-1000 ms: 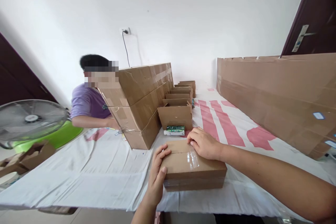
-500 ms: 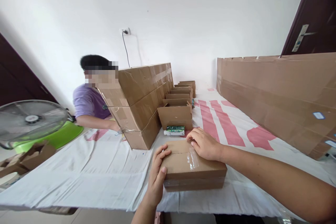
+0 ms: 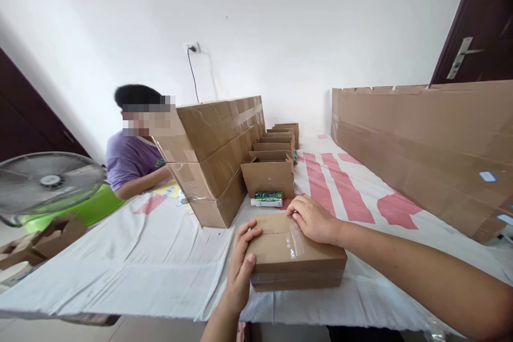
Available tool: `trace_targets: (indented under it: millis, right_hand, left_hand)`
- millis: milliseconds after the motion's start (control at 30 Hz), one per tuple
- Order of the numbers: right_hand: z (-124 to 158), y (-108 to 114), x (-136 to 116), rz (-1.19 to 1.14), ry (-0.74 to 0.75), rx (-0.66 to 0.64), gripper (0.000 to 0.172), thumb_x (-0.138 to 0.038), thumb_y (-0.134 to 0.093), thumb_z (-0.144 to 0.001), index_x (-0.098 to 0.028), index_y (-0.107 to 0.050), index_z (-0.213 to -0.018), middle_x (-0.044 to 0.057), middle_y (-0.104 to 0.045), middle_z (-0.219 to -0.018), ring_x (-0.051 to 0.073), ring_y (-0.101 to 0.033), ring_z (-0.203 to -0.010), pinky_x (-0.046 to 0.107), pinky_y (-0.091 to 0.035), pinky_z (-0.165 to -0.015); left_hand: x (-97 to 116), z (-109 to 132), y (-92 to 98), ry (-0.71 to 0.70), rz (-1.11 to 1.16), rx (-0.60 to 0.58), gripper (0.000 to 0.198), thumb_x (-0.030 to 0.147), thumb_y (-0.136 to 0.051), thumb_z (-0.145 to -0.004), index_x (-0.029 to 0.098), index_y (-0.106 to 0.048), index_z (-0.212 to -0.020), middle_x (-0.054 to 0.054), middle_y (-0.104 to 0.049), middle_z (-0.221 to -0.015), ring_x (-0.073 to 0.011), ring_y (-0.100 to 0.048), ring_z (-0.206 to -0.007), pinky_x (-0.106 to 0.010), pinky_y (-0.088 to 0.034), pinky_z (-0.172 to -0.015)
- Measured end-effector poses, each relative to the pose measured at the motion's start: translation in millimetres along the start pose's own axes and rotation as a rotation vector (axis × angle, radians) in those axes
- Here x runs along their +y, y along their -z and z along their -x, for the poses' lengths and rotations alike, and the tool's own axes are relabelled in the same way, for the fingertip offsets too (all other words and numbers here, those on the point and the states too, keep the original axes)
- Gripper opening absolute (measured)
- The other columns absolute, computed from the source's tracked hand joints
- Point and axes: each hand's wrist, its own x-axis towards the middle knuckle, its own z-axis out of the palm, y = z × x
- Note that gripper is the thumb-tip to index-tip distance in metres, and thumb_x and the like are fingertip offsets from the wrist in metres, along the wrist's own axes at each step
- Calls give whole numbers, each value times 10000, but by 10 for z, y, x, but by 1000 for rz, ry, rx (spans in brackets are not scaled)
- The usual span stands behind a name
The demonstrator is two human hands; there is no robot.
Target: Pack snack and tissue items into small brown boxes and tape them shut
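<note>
A closed cardboard box point(image 3: 276, 248) lies flat before me on the cloth-covered table, with a strip of clear tape point(image 3: 295, 243) on its lid. My left hand point(image 3: 241, 256) grips its left side, thumb near the front corner and fingers over the top edge. On the far part of the lid rests my right hand point(image 3: 312, 219), its fingers curled and pinched at the upper end of the tape; the fingertips are partly hidden. Just beyond the box is a green and white toothpaste tube or carton point(image 3: 267, 199), in front of an open cardboard box point(image 3: 267, 177).
More open boxes point(image 3: 276, 139) stand in a row behind. Stacked sealed boxes point(image 3: 216, 157) form a wall at left, with a person point(image 3: 136, 157) in purple behind it. A tall cardboard panel point(image 3: 417, 144) borders the right. A fan point(image 3: 51, 180) stands at far left.
My hands and the box stay almost in place; my right fingers shift very slightly. The person at left has leaned back left and drawn their forearm away from the stack's front corner.
</note>
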Motion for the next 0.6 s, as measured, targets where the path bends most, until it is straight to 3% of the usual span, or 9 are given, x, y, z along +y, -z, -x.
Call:
trace_targets:
  millis: [233,400,600]
  right_hand:
    - [-11,0,7,-2,-5,-25,227,-12,-433,-829,-179,-579,-783,67,-599,-910,201,-549,-917,368,-463,-853]
    - [-3,-3,15,-9,-13,-2,239,-21,-426,-843,-185,-596,-877,66,-614,-965,199,-555,-949,365,-466,-858]
    - [3,-12,13,14,-5,5,259,18,-437,-805,-173,-610,-830,64,-618,-919,195,-559,-909,355,-474,-838]
  left_hand:
    - [-4,5,14,21,-11,-21,415,495,-383,-915,239,-580,-1176,-97,-418,-1404,-321,-345,-1338,-537,-233,-1116]
    - [-14,3,16,16,-11,-26,417,493,-388,-912,234,-581,-1177,-102,-418,-1404,-323,-343,-1340,-532,-238,-1113]
    - [-14,5,12,15,-3,-21,409,483,-387,-916,237,-584,-1178,-94,-420,-1403,-315,-347,-1337,-523,-237,-1115]
